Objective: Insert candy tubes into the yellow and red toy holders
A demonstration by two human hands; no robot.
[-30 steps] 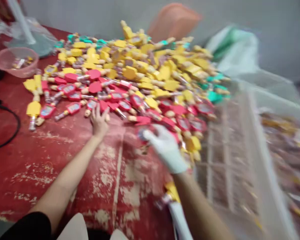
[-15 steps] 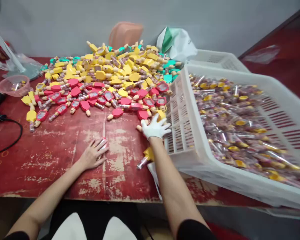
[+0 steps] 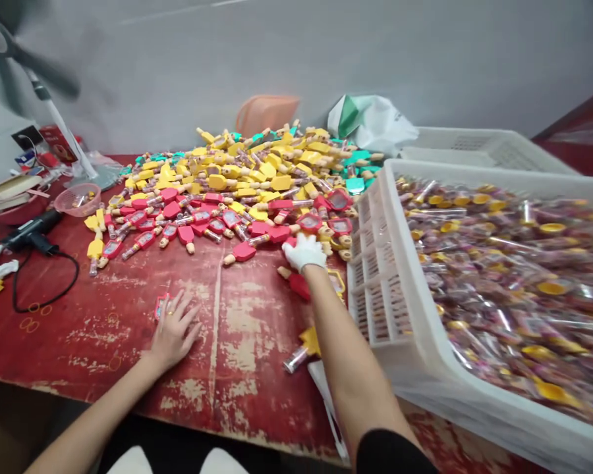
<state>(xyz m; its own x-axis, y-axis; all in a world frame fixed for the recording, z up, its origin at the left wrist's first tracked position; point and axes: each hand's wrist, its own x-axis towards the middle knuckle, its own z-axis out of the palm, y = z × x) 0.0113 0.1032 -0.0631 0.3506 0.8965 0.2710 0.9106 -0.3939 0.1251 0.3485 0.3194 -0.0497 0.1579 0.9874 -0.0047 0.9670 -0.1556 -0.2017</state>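
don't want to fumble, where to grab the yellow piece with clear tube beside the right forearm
Probably its slim clear tube, from the left: that end juts out leftward, while the flat yellow head lies close to the right forearm.

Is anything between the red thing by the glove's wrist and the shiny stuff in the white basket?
Yes: beyond the red thing come the right forearm, a yellow-framed piece, then the basket's slatted side wall.

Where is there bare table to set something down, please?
Scuffed red tabletop is free between the ungloved left hand and the clear-tubed yellow piece; a narrower strip separates that hand from the yellow, red and green heap. Crowded: that heap and the white plastic crate.
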